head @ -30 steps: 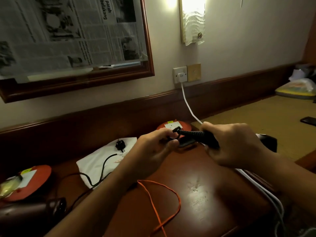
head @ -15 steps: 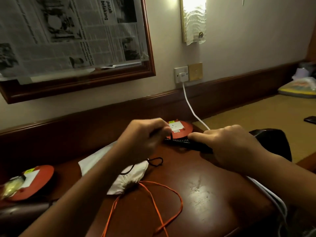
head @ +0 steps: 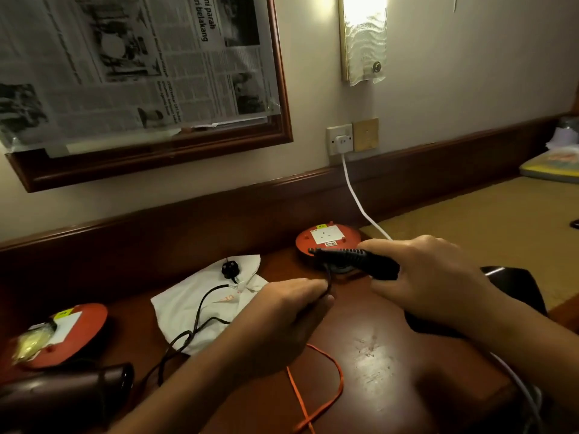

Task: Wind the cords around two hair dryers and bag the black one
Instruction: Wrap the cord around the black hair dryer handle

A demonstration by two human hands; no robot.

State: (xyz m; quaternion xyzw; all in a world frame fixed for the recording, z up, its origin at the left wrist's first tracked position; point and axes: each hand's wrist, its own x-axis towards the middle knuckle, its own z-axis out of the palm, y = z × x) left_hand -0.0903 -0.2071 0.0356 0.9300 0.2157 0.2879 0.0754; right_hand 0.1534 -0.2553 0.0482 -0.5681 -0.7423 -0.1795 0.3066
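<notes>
A red cable reel [head: 332, 238] sits at the desk's [head: 382, 364] rear edge; a second red reel [head: 73, 335] near its left edge; an orange cord [head: 341, 379] at the front edge.

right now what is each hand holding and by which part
Right hand grips the black hair dryer by its handle; left hand pinches its cord near the handle end.

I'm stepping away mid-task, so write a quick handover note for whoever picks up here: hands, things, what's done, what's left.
Left hand: pinches the black cord just below the handle end.
Right hand: grips the black dryer by its handle, above the table.
The plug and slack cord lie on the white cloth bag. The brown dryer lies at lower left.
Done: no wound turns visible on the black dryer.
Left: wind that cord, bag the black dryer, and wind the brown dryer's cord, which can't be made out here.
</notes>
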